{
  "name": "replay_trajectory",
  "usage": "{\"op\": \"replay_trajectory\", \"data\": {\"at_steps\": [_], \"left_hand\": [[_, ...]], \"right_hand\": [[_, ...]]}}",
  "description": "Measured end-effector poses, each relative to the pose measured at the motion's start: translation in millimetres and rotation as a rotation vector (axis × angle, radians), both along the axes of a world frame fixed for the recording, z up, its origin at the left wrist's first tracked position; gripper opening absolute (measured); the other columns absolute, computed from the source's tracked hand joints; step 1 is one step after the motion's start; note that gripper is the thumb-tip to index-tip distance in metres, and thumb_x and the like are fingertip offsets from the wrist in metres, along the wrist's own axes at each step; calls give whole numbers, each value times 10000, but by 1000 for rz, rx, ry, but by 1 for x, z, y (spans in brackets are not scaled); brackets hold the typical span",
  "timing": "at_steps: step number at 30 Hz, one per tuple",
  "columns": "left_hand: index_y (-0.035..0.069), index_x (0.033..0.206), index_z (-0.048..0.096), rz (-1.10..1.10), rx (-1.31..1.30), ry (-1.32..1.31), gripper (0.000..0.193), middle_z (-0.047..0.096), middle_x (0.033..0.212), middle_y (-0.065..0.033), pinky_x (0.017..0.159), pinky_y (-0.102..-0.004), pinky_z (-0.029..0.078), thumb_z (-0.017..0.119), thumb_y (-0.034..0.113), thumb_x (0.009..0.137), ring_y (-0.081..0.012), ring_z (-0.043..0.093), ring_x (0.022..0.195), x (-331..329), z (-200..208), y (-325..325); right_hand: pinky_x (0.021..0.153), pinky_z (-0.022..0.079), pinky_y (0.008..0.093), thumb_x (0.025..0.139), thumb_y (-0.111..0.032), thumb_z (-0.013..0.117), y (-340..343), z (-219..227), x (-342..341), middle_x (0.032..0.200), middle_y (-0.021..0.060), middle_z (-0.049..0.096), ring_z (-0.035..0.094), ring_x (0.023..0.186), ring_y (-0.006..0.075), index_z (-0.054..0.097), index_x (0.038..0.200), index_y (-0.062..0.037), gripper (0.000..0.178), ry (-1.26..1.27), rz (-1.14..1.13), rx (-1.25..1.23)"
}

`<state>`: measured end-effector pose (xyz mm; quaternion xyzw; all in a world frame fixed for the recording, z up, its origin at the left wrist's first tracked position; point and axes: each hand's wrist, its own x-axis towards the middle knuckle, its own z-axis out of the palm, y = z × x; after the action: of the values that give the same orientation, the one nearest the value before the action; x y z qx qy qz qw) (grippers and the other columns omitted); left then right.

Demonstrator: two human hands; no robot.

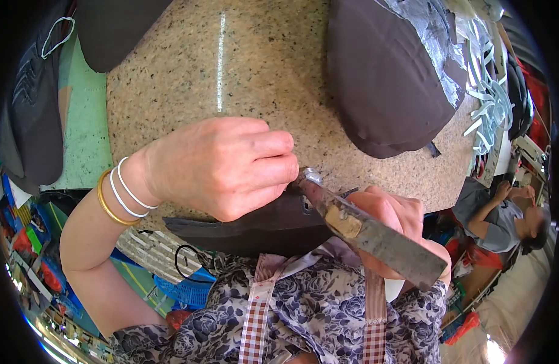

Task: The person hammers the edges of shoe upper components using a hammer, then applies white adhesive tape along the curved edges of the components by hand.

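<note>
My left hand [222, 167] is closed, knuckles up, over the near edge of a speckled stone slab [267, 67]. Its fingertips are hidden, so what they pinch cannot be made out. Below it, a strip of dark brown sheet material [249, 227] lies along that edge, close to my body. My right hand [389, 212] is wrapped round a hammer [382, 242], whose long, worn metal head slants from beside my left fingers down to the right. The wooden handle end shows in the head; the rest of the handle is hidden.
Dark brown shaped pieces lie on the slab, one at far right [389, 79], another at far left [118, 27]. More dark pieces [37, 121] hang over a green surface [85, 133]. Pale strips [489, 109] dangle at right. A blue basket [182, 291] stands below; another person [501, 212] sits at right.
</note>
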<state>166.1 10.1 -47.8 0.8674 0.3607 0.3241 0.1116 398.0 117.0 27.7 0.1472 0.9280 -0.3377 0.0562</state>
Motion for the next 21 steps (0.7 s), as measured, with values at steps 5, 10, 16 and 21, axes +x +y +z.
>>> {"op": "replay_trajectory", "data": {"at_steps": [5, 10, 16, 21], "left_hand": [[-42, 720, 626, 42, 35, -31, 160, 588, 777, -82, 483, -289, 434, 733, 58, 656, -191, 549, 657, 5, 0, 0], [-24, 765, 637, 237, -156, -163, 161, 599, 791, -78, 486, -295, 440, 732, 50, 659, -204, 562, 653, 9, 3, -8], [29, 845, 657, 315, -85, -58, 195, 601, 792, -70, 507, -318, 456, 730, 43, 665, -225, 575, 650, 17, 7, -17], [31, 809, 651, 372, -311, -116, 134, 597, 786, -58, 507, -307, 451, 709, 64, 692, -206, 577, 661, 9, 13, -19]], "right_hand": [[543, 402, 321, 670, -111, 700, -11, 4, 0, 693, 63, 581, 536, 520, 221, 586, 895, -47, 260, 113, -130, 188], [403, 356, 301, 626, -129, 667, -3, -14, -2, 624, 63, 516, 496, 433, 193, 575, 841, 6, 270, 216, 1, 108], [393, 436, 337, 687, -112, 672, 3, -2, -15, 646, 59, 482, 556, 480, 205, 540, 883, -31, 251, 200, 81, 144], [469, 434, 366, 654, -108, 709, 1, 0, -22, 668, 85, 565, 574, 516, 249, 553, 868, -39, 273, 90, -36, 152]]}}
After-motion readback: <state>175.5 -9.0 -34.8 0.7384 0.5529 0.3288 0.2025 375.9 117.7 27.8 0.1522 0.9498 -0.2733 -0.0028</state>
